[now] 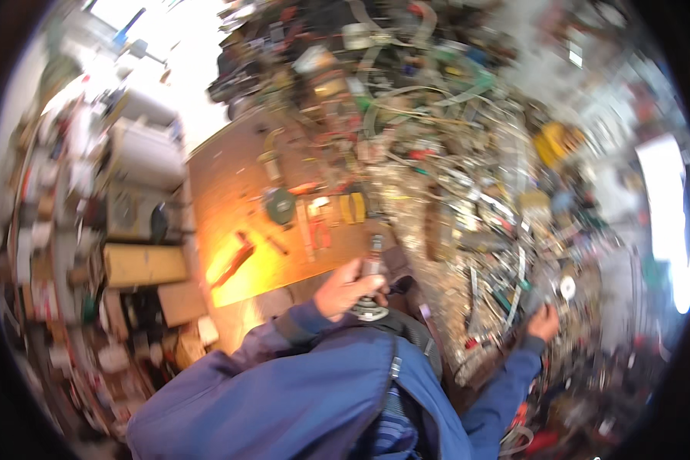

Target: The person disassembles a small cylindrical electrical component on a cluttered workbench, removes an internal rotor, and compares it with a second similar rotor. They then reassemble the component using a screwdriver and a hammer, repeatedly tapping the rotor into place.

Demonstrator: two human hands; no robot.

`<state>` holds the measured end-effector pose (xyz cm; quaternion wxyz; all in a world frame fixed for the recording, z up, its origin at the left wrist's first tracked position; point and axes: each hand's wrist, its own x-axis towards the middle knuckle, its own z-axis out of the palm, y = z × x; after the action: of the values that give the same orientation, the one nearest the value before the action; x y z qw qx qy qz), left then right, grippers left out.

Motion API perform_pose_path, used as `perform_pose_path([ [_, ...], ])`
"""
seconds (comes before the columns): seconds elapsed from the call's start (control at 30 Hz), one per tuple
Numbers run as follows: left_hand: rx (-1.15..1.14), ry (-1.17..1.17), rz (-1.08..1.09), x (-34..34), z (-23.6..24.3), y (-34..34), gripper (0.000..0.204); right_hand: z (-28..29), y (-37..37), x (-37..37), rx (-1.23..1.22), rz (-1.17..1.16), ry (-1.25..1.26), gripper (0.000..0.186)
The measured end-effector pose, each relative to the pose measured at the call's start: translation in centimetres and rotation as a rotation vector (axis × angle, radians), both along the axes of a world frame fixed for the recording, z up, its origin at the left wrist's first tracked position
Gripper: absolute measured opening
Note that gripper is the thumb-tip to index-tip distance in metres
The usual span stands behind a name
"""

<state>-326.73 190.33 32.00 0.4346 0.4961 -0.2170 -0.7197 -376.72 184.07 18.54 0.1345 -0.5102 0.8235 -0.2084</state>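
Observation:
Close to my body, my left hand [343, 293] is wrapped round an upright metal part [372, 308], a narrow shaft with a wide round flange at its lower end. The fingers hide much of its middle. My right hand [543, 322] is stretched out to the right, over a heap of small parts and tools. Motion smears its fingers, so whether they grip anything cannot be made out. A white ring [566, 288] lies just beyond that hand.
The lit wooden bench top [234, 184] bears a dark green disc [279, 205], a yellow and black roll-like thing [353, 208], red-handled pliers [320, 233] and an orange-red tool [234, 261]. Tangled cables and parts pile up at the back and right. Crammed shelves [54, 253] line the left.

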Motion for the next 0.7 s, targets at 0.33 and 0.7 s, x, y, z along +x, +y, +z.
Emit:
perform_pose_path([
  [0.33,0.029,0.144,0.327,6.1,-1.3,5.8,0.024,6.8,-1.8,17.7,-0.156,0.417,-0.254,0.013],
  [0.7,-0.021,-0.771,0.547,28.2,-6.4,21.1,0.022,9.6,1.3,49.3,0.020,1.088,-0.389,0.014],
])
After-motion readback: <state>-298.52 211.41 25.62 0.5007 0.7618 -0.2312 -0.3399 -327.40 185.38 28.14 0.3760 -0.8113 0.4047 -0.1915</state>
